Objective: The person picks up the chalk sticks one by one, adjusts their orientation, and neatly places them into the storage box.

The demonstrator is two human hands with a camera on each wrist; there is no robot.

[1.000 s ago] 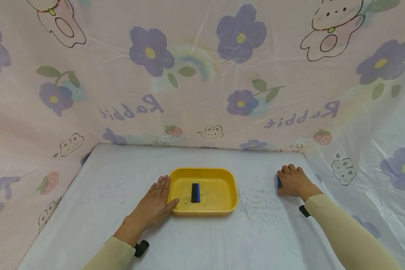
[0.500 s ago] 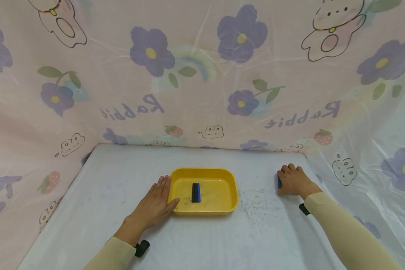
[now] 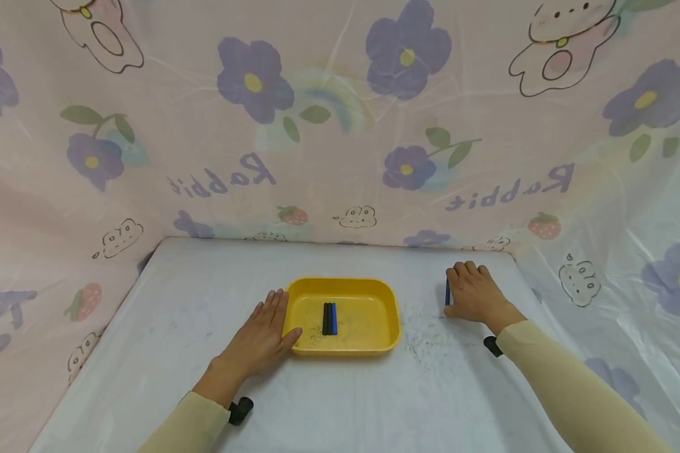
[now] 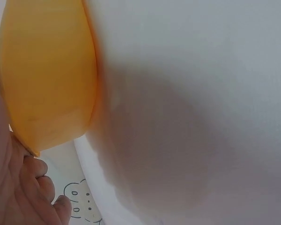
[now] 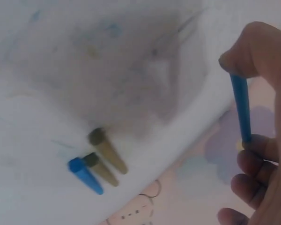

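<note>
White worktop [image 3: 204, 296]: left hand [image 3: 259, 343] rests flat against the yellow tray [image 3: 393, 318], fingers straight; right hand [image 3: 473, 299], toward the far right corner, pinches a blue crayon [image 5: 240, 108].

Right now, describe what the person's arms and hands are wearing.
Both arms are covered by long, close-fitting sleeves in pale beige, the left sleeve and the right sleeve, each ending at the wrist. Under each wrist a small black fitting shows, the left one and the right one. The left hand and right hand are bare: no gloves, and no rings or watch can be made out.
</note>
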